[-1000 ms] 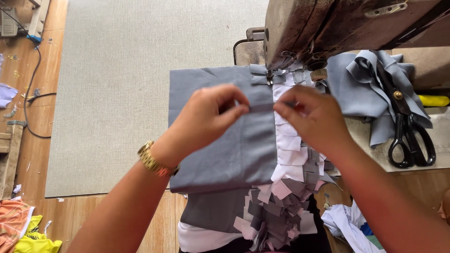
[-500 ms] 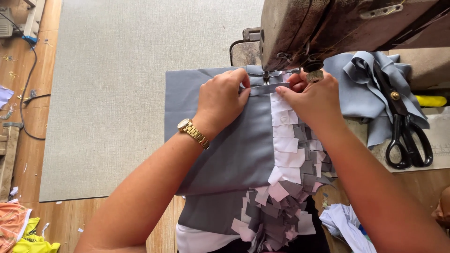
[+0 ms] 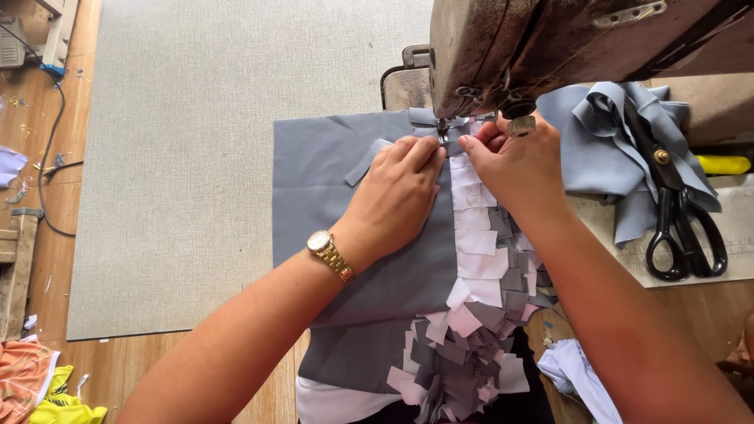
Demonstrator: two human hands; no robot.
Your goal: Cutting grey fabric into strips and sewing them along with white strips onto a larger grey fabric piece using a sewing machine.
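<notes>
Bright, even daylight, soft and diffuse; no hard glare anywhere. Soft shadow under the left hand (image 3: pixel 397 196) and forearm falls on the flat grey fabric panel (image 3: pixel 330 180). The underside of the worn brown metal sewing machine head (image 3: pixel 550 47) is dark, and the needle area is shaded. Black-handled scissors (image 3: pixel 679 228) crisp, with a slight sheen on the handles. Focus sharp at centre; the weave of the pale grey woven mat (image 3: pixel 220 118) is readable. Slight wide-angle stretch at the edges, forearms enlarged at the bottom. No motion blur.
</notes>
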